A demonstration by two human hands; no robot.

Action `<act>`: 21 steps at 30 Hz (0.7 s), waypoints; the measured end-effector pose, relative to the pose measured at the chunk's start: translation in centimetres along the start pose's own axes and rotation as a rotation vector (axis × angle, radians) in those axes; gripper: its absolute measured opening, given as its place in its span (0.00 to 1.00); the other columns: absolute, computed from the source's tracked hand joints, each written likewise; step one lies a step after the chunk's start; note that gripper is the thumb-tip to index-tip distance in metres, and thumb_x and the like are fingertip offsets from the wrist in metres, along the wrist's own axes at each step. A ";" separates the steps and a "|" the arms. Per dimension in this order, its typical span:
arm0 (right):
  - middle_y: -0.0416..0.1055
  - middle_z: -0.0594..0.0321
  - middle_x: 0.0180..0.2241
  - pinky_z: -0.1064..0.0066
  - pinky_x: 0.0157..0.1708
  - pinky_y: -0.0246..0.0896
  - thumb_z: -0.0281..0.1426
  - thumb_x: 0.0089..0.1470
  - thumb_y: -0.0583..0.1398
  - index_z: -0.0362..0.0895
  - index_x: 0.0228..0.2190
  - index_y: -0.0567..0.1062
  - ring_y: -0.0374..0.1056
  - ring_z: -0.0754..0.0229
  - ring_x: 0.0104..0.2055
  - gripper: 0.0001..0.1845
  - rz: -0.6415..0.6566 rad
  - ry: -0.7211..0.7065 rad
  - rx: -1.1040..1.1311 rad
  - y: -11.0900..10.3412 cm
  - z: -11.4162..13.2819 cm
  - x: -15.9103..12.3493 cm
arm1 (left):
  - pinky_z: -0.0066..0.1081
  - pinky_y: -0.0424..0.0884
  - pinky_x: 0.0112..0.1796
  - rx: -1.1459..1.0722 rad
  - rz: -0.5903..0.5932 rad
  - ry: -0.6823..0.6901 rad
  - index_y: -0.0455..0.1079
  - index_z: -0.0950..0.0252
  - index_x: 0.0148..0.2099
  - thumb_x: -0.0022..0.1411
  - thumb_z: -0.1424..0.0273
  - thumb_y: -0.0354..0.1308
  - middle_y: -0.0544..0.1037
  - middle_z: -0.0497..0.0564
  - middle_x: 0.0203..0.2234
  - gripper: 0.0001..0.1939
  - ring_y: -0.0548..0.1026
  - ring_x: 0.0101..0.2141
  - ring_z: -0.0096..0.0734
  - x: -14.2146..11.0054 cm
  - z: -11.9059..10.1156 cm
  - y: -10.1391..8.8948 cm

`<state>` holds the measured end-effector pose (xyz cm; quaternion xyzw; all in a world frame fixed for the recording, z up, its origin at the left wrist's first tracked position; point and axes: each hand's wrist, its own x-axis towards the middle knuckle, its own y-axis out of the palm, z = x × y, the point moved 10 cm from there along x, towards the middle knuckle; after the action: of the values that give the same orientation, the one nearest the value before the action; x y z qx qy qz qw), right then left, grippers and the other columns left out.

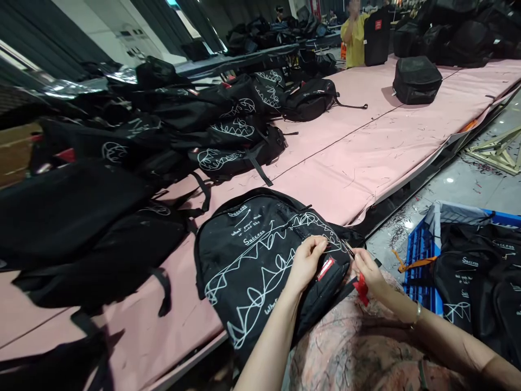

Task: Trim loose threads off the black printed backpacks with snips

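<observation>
A black backpack [244, 260] with white scribbled lines and lettering lies at the pink table's near edge, partly over my lap. Thumb and fingers of my left hand [311, 258] are pinched together at its right side, just above a small red label [325, 268]. What sits in that pinch is too small to make out. My right hand [369, 274] is closed around small thread snips [349, 250], whose thin tips point at the bag's edge. Red material [361, 289] hangs below the fingers of that hand.
Many black backpacks [232, 130] are heaped along the left of the pink table [325, 174]. A boxy black bag [417, 80] stands farther back. At right, a blue crate [421, 244] holds more backpacks. A person in yellow [355, 38] is at the far end.
</observation>
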<state>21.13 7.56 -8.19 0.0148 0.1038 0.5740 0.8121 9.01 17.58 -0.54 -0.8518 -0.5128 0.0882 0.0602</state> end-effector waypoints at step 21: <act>0.67 0.67 0.23 0.72 0.25 0.50 0.34 0.49 0.56 0.46 0.28 0.67 0.59 0.63 0.22 0.04 -0.025 -0.136 -0.560 1.7 6.6 -2.5 | 0.35 0.64 0.43 0.073 -0.092 0.122 0.68 0.66 0.30 0.57 0.65 0.50 0.72 0.54 0.34 0.11 0.70 0.38 0.34 -1.1 -1.4 0.5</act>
<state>20.00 6.44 -1.09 -0.1728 -0.1132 0.5680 0.7967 9.18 16.34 0.79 -0.8285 -0.5431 0.0519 0.1262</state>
